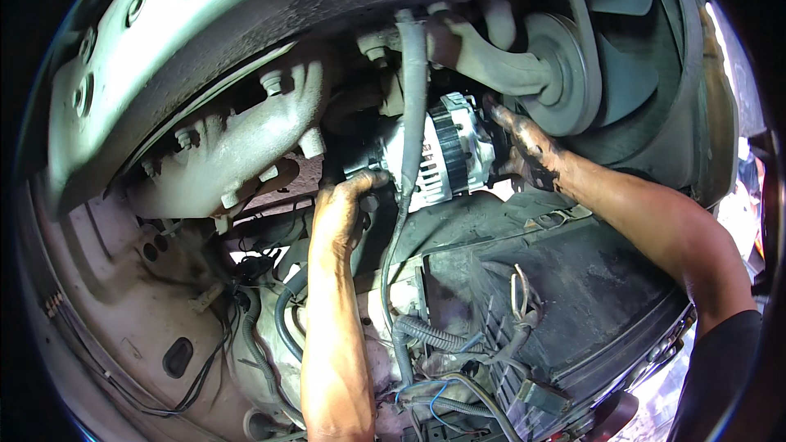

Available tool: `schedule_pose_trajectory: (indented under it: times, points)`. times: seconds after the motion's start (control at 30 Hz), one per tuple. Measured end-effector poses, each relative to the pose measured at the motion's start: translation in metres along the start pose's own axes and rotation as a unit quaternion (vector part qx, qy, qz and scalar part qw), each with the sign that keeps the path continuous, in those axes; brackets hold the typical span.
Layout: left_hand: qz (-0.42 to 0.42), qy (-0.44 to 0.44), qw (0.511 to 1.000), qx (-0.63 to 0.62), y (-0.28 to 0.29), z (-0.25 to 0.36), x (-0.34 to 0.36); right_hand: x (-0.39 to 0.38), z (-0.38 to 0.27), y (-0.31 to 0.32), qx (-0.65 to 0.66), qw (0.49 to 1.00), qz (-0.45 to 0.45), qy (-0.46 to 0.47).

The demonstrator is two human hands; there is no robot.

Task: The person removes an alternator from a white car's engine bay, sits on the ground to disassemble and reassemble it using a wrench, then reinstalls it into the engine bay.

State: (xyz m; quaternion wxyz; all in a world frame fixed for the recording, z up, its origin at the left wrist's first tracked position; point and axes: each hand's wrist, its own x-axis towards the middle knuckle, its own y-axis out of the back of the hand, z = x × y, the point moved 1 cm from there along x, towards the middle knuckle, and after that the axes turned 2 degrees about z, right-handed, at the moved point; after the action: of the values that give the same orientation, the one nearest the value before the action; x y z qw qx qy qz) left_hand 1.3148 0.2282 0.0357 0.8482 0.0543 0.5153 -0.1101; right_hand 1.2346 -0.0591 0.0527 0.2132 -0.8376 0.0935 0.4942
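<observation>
A silver alternator (430, 168) with a dark band round its middle sits in the engine bay, below the pipes. My right hand (530, 147), smeared with black grease, is wrapped round its right end; the thumb side and fingertips are partly hidden there. At the alternator's left end my left hand (352, 196) has its fingers curled against the housing. A grey sleeved cable (414, 86) hangs down in front of the alternator and crosses its left part.
An exhaust manifold (254, 135) with bolts lies upper left. To the upper right are a pulley (561, 74) with a belt and a fan (626, 74). Below spread a black box-like cover (565, 303), corrugated conduit (430, 331) and loose wires (524, 295).
</observation>
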Motion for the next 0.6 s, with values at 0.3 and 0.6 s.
schedule_pose_trajectory:
  times: [0.3, 0.6]
  points:
    - [0.034, -0.065, 0.996, 0.052, -0.005, -0.007, 0.000, 0.066, 0.037, 0.044, -0.127, 0.959, 0.253, 0.027]
    - [0.057, -0.008, 0.998, 0.005, 0.003, -0.003, -0.005, 0.050, 0.033, 0.030, -0.146, 0.956, 0.231, 0.104]
